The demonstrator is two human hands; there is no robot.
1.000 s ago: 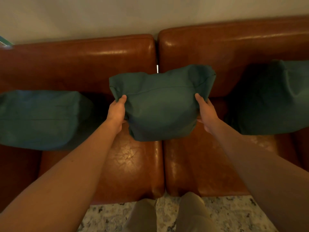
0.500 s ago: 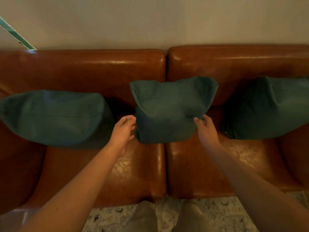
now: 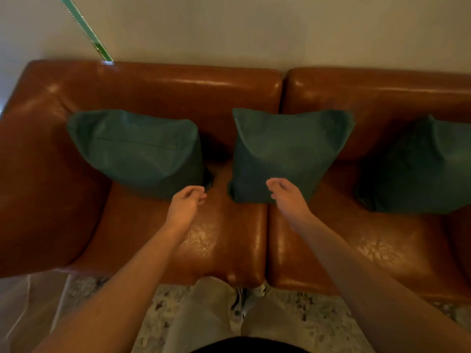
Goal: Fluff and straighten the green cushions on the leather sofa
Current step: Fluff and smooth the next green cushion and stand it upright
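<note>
Three green cushions lean against the back of a brown leather sofa [image 3: 158,82]. The left cushion [image 3: 137,151] sits on the left seat. The middle cushion [image 3: 288,149] stands upright over the seam between the two seats. The right cushion [image 3: 418,169] is partly cut off by the frame edge. My left hand [image 3: 186,205] hovers over the seat between the left and middle cushions, fingers loosely curled, holding nothing. My right hand [image 3: 288,197] is in front of the middle cushion's lower edge, fingers loosely curled, empty.
The sofa's left armrest [image 3: 38,174] curves down at the left. A pale wall [image 3: 254,29] runs behind the sofa, with a green strip [image 3: 84,26] slanting across it. A speckled rug [image 3: 318,314] lies under my feet. Sheer fabric [image 3: 28,307] hangs at the lower left.
Both hands held the middle cushion up a second ago. They set it down against the backrest, let go and drew back toward me. The view shifted left.
</note>
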